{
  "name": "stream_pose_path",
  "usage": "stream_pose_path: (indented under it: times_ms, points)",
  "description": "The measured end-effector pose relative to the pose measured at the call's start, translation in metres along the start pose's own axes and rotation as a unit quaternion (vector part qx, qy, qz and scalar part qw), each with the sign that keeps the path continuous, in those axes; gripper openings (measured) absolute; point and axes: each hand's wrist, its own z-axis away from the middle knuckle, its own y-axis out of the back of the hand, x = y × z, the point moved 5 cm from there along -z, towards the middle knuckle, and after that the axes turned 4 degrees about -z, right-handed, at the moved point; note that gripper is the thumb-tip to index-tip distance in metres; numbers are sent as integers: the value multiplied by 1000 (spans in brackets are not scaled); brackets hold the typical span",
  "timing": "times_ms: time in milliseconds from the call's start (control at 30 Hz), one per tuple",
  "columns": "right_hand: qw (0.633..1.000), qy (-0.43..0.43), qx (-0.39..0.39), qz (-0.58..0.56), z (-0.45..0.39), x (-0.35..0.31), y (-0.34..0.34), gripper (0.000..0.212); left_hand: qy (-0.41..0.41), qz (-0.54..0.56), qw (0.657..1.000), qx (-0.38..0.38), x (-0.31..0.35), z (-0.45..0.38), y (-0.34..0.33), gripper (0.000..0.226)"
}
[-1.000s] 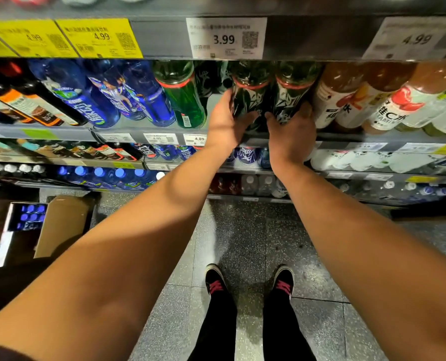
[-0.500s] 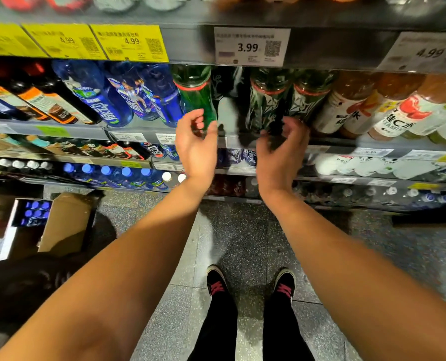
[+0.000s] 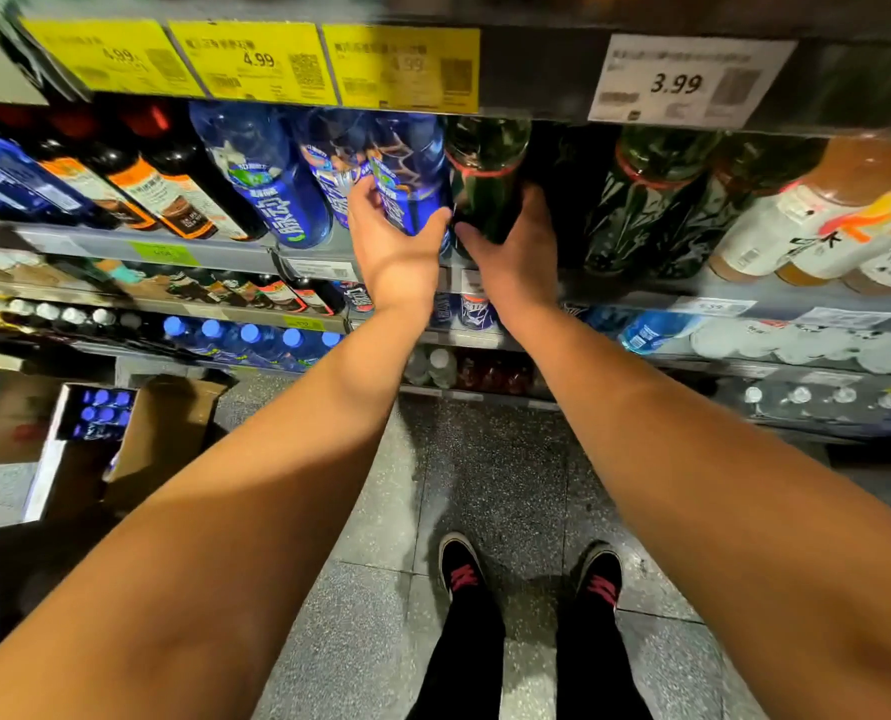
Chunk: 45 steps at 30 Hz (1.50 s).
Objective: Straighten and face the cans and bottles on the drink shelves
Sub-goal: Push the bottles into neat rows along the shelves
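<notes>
Left hand (image 3: pixel 394 246) grips the lower body of a blue bottle (image 3: pixel 407 184), thumb on the right side of the label and fingers curled round the left side. Right hand (image 3: pixel 516 252) grips the neighbouring green bottle (image 3: pixel 485 179), thumb at its lower left and fingers wrapped behind its right side; the two thumbs nearly touch. Both bottles stand at the front edge of the shelf (image 3: pixel 214 246), side by side, directly under the price rail (image 3: pixel 536 70). Three yellow price tags (image 3: pixel 256 62) sit on that rail; the first two read "4.99", and the third is too blurred to confirm. A white price tag (image 3: pixel 687 80) to the right reads "3.99". Further blue bottles (image 3: pixel 271 184) with white Chinese lettering stand left of the held one; the characters are too blurred to read. Dark bottles with orange and white labels (image 3: pixel 136 184) stand further left. More green bottles (image 3: pixel 646 200) stand right of the right hand, followed by amber bottles with white labels (image 3: pixel 817 220), whose print is not readable. An open carton of blue-capped bottles (image 3: pixel 100 413) rests on the floor at lower left.
</notes>
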Motion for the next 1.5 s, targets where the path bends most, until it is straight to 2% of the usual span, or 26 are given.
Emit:
stream_pose_path:
  times_ms: [233, 367, 400, 467, 567, 633, 700, 767, 800, 900, 1000, 1200, 1367, 1500]
  points:
    - [998, 7, 56, 14, 2, 0, -3, 66, -1, 22, 1000, 8, -2, 0, 3, 70]
    - [993, -2, 112, 26, 7, 5, 11, 63, -50, 41, 994, 86, 4, 11, 13, 47]
    - [992, -4, 119, 28, 8, 5, 15, 63, -60, 59, 993, 79, 8, 18, 9, 38]
    - [992, -9, 123, 31, 10, 3, 20, 53, -68, 63, 996, 0, 17, 33, -11, 28]
    - [990, -2, 143, 10, 18, 3, 30, 24, -37, 62, 990, -118, 28, 45, -40, 52]
    - [984, 16, 178, 24, 33, 3, 49, 22, -30, 60, 986, -153, 32, 46, -50, 63]
    - [972, 15, 234, -14, 45, 18, 76, 31, -34, 53, 983, -174, 32, 45, -58, 67]
    - [954, -24, 293, -60, 47, 37, 105, 51, -36, 49, 984, -169, 31, 46, -64, 66]
    - [951, -48, 299, -66, 44, 45, 116, 61, -35, 61, 984, -164, 31, 46, -67, 62]
    - [965, -60, 251, -45, 27, 58, 132, 73, -40, 87, 984, -147, 34, 48, -70, 52]
    - [970, -43, 233, -52, 13, 61, 141, 81, -28, 100, 983, -150, 34, 51, -70, 56]
    - [982, -32, 187, -21, -3, 61, 150, 72, -27, 87, 988, -128, 38, 50, -73, 60]
    - [984, -61, 141, -89, -4, 57, 139, 69, -37, 90, 990, -101, 34, 49, -74, 61]
    - [982, -71, 114, -133, -9, 61, 134, 80, -27, 73, 988, -136, 31, 40, -76, 52]
